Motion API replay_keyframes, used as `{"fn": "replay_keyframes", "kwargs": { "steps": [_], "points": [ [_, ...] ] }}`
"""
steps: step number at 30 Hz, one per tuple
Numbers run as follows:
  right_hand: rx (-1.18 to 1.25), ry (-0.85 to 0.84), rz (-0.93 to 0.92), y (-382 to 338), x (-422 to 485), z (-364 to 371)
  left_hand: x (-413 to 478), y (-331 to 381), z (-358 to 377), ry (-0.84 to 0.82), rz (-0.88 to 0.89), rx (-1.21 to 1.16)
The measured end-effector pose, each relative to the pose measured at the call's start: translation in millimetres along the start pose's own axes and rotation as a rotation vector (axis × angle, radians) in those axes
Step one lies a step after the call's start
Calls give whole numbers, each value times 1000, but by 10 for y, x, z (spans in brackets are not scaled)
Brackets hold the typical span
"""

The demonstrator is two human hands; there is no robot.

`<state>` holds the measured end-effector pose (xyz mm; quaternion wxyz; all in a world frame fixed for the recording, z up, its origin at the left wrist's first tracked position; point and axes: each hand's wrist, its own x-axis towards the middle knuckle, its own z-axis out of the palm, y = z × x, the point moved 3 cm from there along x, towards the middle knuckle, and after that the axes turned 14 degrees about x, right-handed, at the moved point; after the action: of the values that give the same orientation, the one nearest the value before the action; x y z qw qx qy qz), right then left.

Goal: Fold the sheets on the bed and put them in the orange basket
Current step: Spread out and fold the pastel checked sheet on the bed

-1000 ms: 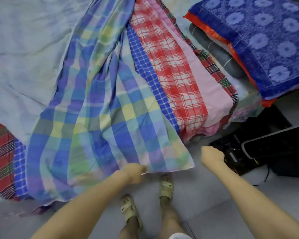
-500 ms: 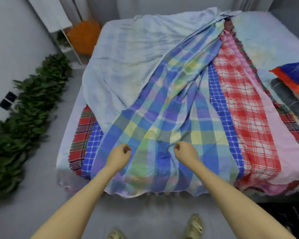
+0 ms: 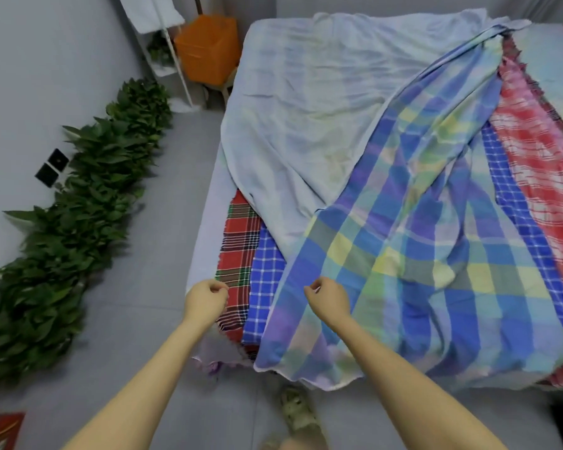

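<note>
— Where are the hands?
— At the near edge of the bed [image 3: 203, 228]. The left hand [image 3: 207, 302] is curled by the red sheet [image 3: 238, 248], holding nothing. The right hand [image 3: 329, 298] is curled over the check sheet [image 3: 420, 254], empty too. I think they want its edge.
— Are the sheets [image 3: 306, 125] folded?
— No, all lie spread out on the bed.
— And the basket [image 3: 208, 47]?
— Beside the bed's far left corner, waiting.
</note>
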<state>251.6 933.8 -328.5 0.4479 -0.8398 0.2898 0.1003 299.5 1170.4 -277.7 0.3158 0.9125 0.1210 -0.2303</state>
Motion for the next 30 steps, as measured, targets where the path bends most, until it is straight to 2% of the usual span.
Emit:
{"fn": "replay_keyframes", "kwargs": {
  "steps": [3, 6, 11, 13, 15, 17, 19, 21, 23, 25, 27, 29, 30],
  "points": [
    [-231, 56, -89, -208, 304, 354, 362, -49, 29, -59, -52, -151],
    [-499, 199, -225, -403, 697, 702, 742, -81, 81, -91, -77, -220],
    [-760, 93, -16, -314, 1521, 1152, 1450, 5, 211, -185, -103, -252],
    [-799, 85, 5, -259, 1741, 1182, 1671, 82, 314, -220, -109, -279],
    [-635, 110, -28, -292, 1861, 1098, 1892, 159, 462, -262, -149, -322],
    [-375, 108, 39, -247, 1875, 898, 2156, 242, 634, -314, -202, -384],
    [-133, 248, 35, -148, 1858, 674, 2448, 373, 812, -379, -244, -487],
    [191, 190, 140, -26, 1858, 560, 2758, 539, 1021, -461, -295, -662],
    [410, 165, 247, 12, 1885, 518, 3027, 748, 1216, -546, -377, -830],
    [469, 142, 299, 7, 1921, 555, 3147, 936, 1356, -645, -402, -898],
    [510, 165, 352, 21, 1948, 570, 3176, 1075, 1454, -763, -400, -838],
    [517, 260, 371, -5, 1913, 554, 3195, 1128, 1473, -815, -353, -711],
    [425, 355, 337, -42, 1867, 552, 3203, 1110, 1461, -805, -321, -618]
  ]
}}
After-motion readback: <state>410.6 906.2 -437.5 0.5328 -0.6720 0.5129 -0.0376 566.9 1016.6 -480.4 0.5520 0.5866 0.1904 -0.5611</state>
